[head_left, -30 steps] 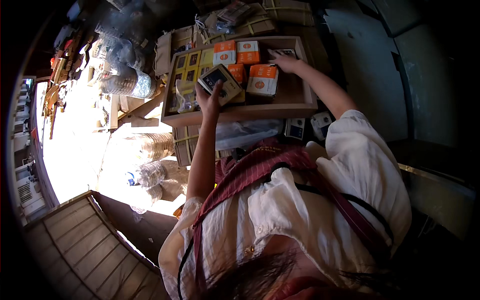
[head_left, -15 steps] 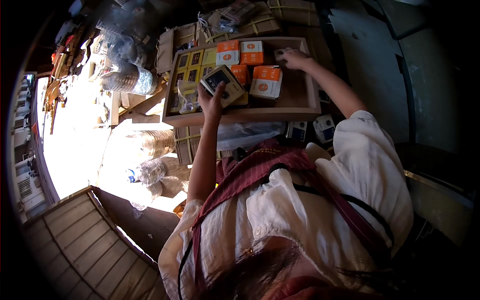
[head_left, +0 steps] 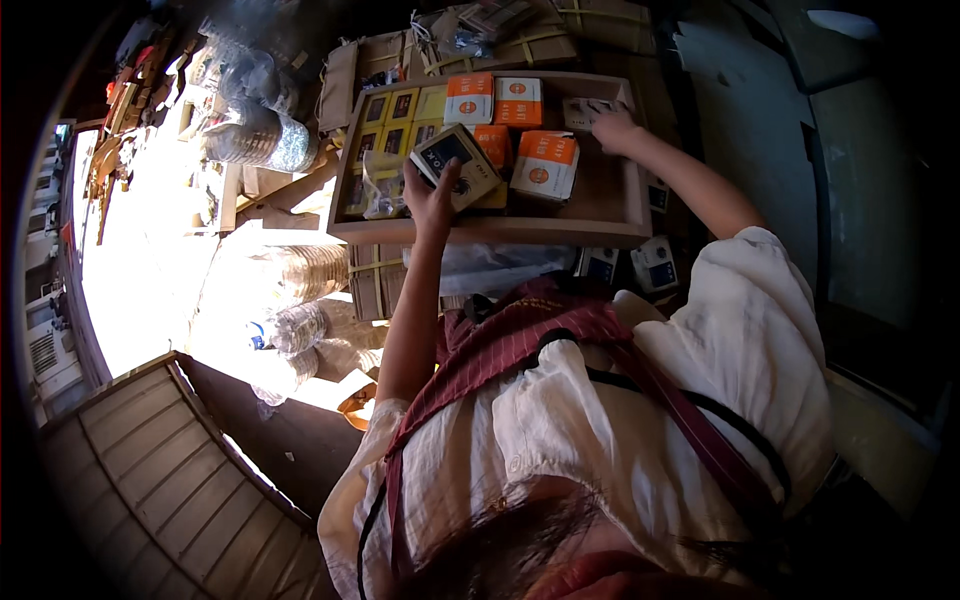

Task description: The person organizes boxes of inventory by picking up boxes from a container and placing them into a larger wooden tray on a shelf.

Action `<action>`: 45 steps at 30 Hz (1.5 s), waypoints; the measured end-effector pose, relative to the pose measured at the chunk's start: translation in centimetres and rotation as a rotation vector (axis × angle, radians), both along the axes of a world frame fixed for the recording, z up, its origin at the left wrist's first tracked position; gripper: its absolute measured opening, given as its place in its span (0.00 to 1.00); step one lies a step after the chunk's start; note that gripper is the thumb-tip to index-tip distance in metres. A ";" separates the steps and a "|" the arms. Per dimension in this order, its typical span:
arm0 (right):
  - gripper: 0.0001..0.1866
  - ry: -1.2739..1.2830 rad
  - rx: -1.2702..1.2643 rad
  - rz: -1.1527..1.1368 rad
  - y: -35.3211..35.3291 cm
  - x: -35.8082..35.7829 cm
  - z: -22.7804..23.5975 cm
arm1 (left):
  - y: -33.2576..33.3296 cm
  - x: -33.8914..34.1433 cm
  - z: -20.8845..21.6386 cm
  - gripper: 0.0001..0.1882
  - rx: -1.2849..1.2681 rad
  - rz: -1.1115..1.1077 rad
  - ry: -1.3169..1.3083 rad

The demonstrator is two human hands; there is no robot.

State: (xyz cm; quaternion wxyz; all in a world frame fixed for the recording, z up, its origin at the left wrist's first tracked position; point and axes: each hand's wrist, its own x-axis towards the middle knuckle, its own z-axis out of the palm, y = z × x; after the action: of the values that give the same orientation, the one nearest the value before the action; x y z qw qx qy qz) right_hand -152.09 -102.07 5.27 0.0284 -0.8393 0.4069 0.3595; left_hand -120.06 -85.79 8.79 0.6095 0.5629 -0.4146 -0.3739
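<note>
- Two hands at wooden tray (head_left: 590,232), 12 o'clock in view. Clock below = from tray centre.
- Left hand (head_left: 432,200): 8 o'clock, fingers and thumb gripping cream-and-navy box (head_left: 470,178), tilted.
- Right hand (head_left: 616,131): 2 o'clock, fingers at pale box (head_left: 577,113) inside tray; can't tell if gripping.
- Orange-and-white boxes (head_left: 546,163): 12 to 4 o'clock.
- Yellow boxes (head_left: 397,108): 10 o'clock.
- Clear bag (head_left: 384,190): 8 to 9 o'clock.

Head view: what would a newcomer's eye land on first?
Probably the orange-and-white boxes, vivid in the middle of a shallow brown tray. Just left of them, the left hand holds a cream-and-dark box, while the right hand is in the tray's far right corner. Glaring light floods the left side, around clear plastic bottles.
</note>
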 end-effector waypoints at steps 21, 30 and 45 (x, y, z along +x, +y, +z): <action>0.50 -0.266 -0.055 -0.449 -2.6 0.8 -2.7 | -0.2 0.1 -0.9 0.24 -0.046 0.042 -0.020; 0.47 -0.350 -0.090 -0.649 -3.9 1.4 -2.2 | 0.5 0.2 0.5 0.25 0.035 0.020 -0.020; 0.39 -0.391 0.001 -0.334 -0.4 0.5 -1.2 | 0.0 0.4 -1.1 0.29 -0.052 0.137 -0.100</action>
State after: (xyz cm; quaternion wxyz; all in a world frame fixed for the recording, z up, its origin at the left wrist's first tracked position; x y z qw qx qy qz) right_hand -151.57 -102.44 4.03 0.1659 -0.8141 0.5263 0.1809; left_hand -119.66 -85.78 7.73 0.6267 0.5919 -0.4145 -0.2917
